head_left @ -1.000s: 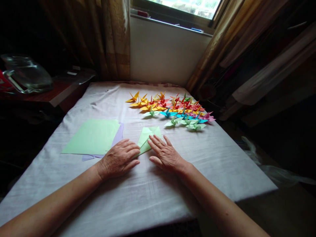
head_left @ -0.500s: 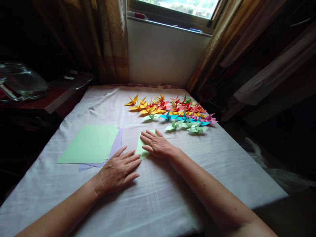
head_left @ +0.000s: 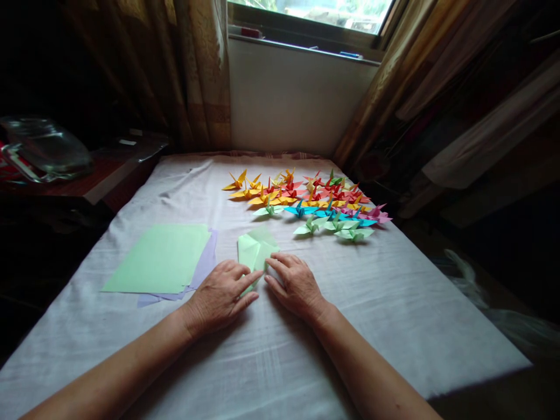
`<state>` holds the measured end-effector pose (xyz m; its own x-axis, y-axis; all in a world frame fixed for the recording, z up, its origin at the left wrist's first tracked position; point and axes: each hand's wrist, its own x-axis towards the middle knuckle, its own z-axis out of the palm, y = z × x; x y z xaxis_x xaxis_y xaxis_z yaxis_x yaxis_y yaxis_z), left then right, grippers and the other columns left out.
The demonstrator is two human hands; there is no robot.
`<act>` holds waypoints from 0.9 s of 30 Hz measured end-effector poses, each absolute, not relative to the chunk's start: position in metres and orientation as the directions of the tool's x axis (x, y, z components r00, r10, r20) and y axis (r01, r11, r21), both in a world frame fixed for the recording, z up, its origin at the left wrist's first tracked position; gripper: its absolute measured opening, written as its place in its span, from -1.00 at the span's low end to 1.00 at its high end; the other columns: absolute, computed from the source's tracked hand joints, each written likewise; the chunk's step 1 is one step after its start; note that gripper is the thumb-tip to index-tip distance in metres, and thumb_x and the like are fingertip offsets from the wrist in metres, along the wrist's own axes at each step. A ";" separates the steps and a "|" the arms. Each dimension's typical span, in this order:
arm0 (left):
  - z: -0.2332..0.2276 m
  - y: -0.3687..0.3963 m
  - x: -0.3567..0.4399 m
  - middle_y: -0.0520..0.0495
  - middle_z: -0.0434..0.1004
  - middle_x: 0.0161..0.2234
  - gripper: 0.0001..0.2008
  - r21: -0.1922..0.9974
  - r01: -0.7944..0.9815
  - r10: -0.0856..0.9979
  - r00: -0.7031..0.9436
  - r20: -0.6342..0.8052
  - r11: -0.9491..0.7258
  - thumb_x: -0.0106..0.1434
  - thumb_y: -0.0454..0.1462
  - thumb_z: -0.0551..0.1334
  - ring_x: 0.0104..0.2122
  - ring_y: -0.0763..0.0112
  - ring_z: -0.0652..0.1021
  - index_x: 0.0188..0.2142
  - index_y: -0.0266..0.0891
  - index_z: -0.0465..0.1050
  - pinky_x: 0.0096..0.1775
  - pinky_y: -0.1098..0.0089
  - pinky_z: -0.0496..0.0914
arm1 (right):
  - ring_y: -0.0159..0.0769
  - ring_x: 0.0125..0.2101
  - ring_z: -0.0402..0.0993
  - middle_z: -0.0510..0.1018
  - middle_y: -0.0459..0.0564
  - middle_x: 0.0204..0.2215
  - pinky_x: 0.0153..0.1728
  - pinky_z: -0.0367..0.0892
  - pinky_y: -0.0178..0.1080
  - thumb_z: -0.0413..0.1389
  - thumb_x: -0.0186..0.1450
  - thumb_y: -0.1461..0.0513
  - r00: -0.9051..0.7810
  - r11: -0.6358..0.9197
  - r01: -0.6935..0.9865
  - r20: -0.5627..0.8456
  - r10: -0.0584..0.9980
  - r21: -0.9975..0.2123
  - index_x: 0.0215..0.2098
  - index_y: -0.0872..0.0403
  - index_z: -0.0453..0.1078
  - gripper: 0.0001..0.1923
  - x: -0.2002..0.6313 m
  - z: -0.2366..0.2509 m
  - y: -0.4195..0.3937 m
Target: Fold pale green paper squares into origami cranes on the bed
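A partly folded piece of light green origami paper [head_left: 248, 252] lies on the cloth in front of me, its upper right flap blurred and lifted. My left hand [head_left: 223, 291] is at its lower left, index finger stretched over the lower corner, the other fingers bent, holding the paper there. At the right edge my right hand [head_left: 296, 284] has its fingertips on the flap, fingers bent and thumb low. The lower part of the paper is hidden behind the left fingers. Left of my left hand lies a stack of green sheets [head_left: 157, 259] over purple sheets [head_left: 205, 265].
Several folded paper cranes [head_left: 300, 210] in yellow, red, blue, pink and green stand at the back right of the table. A white cloth [head_left: 271, 367] covers the table. A glass jar [head_left: 48, 149] is on a dark side surface at left; curtains [head_left: 205, 76] flank the window.
Both hands lay flatter on a narrower folded paper before. Now the paper is more spread, its flap is lifted, and my right hand has drawn nearer to me with fingers bent.
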<state>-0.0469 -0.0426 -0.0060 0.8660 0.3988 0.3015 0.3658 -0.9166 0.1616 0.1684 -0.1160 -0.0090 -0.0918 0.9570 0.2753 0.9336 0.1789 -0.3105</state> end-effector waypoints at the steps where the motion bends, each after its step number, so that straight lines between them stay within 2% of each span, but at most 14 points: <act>1: -0.004 -0.035 -0.045 -0.17 0.56 -0.12 -0.61 0.179 0.379 0.418 0.854 0.311 -0.908 0.47 -0.12 0.02 -0.12 0.19 0.53 0.14 -0.19 0.43 -0.02 0.17 0.41 | -0.07 0.07 0.44 0.53 0.13 0.09 0.10 0.35 -0.05 0.08 0.38 0.10 -0.086 0.173 0.933 0.273 0.958 -0.315 0.11 0.05 0.46 -0.61 0.168 -0.010 -0.115; 4: -0.002 -0.003 -0.042 -0.17 0.59 -0.16 -0.63 0.186 0.471 0.506 0.790 0.345 -0.862 0.47 -0.14 0.00 -0.14 0.19 0.56 0.00 -0.21 0.51 -0.06 0.18 0.44 | -0.06 0.09 0.42 0.52 0.12 0.10 0.11 0.32 -0.03 0.10 0.36 0.07 -0.093 0.184 0.930 0.279 0.956 -0.318 0.11 0.02 0.45 -0.60 0.167 -0.013 -0.114; 8: -0.009 0.033 -0.037 -0.22 0.51 0.11 -0.58 0.198 0.510 0.544 0.745 0.386 -0.837 0.40 -0.09 0.09 0.08 0.09 0.49 0.14 -0.21 0.42 0.11 0.05 0.36 | -0.06 0.10 0.40 0.51 0.10 0.10 0.12 0.30 -0.04 0.11 0.36 0.06 -0.113 0.202 0.927 0.278 0.954 -0.317 0.09 0.02 0.45 -0.60 0.168 -0.013 -0.114; 10: -0.016 0.040 -0.036 -0.24 0.51 0.12 -0.55 0.247 0.476 0.535 0.773 0.342 -0.844 0.40 -0.08 0.10 0.12 0.08 0.47 0.17 -0.23 0.40 0.15 0.00 0.31 | -0.06 0.11 0.39 0.51 0.10 0.11 0.13 0.29 -0.05 0.11 0.36 0.07 -0.118 0.202 0.927 0.265 0.957 -0.315 0.09 0.03 0.45 -0.61 0.169 -0.011 -0.115; 14: -0.023 0.038 -0.040 -0.19 0.58 0.03 -0.58 0.324 0.463 0.555 0.773 0.308 -0.825 0.37 -0.06 0.14 0.07 0.11 0.51 0.12 -0.16 0.44 0.21 -0.08 0.20 | -0.07 0.13 0.37 0.49 0.11 0.13 0.15 0.28 -0.05 0.13 0.34 0.10 -0.129 0.208 0.925 0.250 0.960 -0.319 0.09 0.04 0.45 -0.62 0.169 -0.009 -0.115; 17: -0.018 0.034 -0.050 -0.14 0.62 -0.06 -0.62 0.395 0.467 0.591 0.750 0.297 -0.791 0.32 -0.06 0.20 -0.02 0.17 0.55 0.06 -0.13 0.46 0.23 -0.05 0.14 | -0.04 0.13 0.37 0.49 0.13 0.14 0.14 0.29 -0.01 0.15 0.33 0.12 -0.136 0.223 0.921 0.272 0.953 -0.319 0.08 0.05 0.45 -0.62 0.170 -0.013 -0.114; 20: -0.009 0.032 -0.058 -0.06 0.64 -0.21 -0.76 0.436 0.494 0.635 0.720 0.280 -0.752 0.29 -0.09 0.20 -0.15 0.25 0.57 -0.16 -0.13 0.52 0.25 -0.02 0.11 | 0.00 0.14 0.38 0.45 0.21 0.17 0.11 0.32 0.02 0.16 0.32 0.13 -0.131 0.250 0.919 0.363 0.923 -0.304 0.11 0.09 0.43 -0.58 0.171 -0.019 -0.113; 23: 0.003 0.024 -0.058 0.02 0.60 -0.34 -0.84 0.381 0.520 0.642 0.668 0.377 -0.765 0.31 -0.19 0.16 -0.28 0.35 0.56 -0.35 -0.15 0.47 0.26 0.01 0.11 | -0.01 0.15 0.37 0.45 0.21 0.17 0.09 0.32 0.02 0.11 0.35 0.16 -0.117 0.289 0.914 0.499 0.859 -0.285 0.12 0.09 0.42 -0.61 0.174 -0.021 -0.112; 25: 0.010 0.014 -0.053 0.04 0.57 -0.38 -0.87 0.291 0.531 0.604 0.662 0.443 -0.796 0.29 -0.28 0.14 -0.30 0.37 0.54 -0.36 -0.15 0.45 0.25 0.02 0.13 | -0.06 0.13 0.39 0.49 0.16 0.14 0.08 0.33 0.00 0.07 0.38 0.19 -0.111 0.325 0.902 0.574 0.812 -0.285 0.09 0.06 0.43 -0.66 0.175 -0.019 -0.113; 27: 0.014 -0.001 -0.045 0.01 0.54 -0.39 -0.88 0.207 0.509 0.543 0.712 0.446 -0.836 0.27 -0.31 0.14 -0.28 0.32 0.54 -0.35 -0.16 0.44 0.21 0.02 0.21 | -0.12 0.08 0.44 0.54 0.12 0.08 0.06 0.35 -0.05 0.04 0.39 0.24 -0.108 0.365 0.875 0.608 0.787 -0.317 0.08 0.04 0.43 -0.68 0.175 -0.015 -0.113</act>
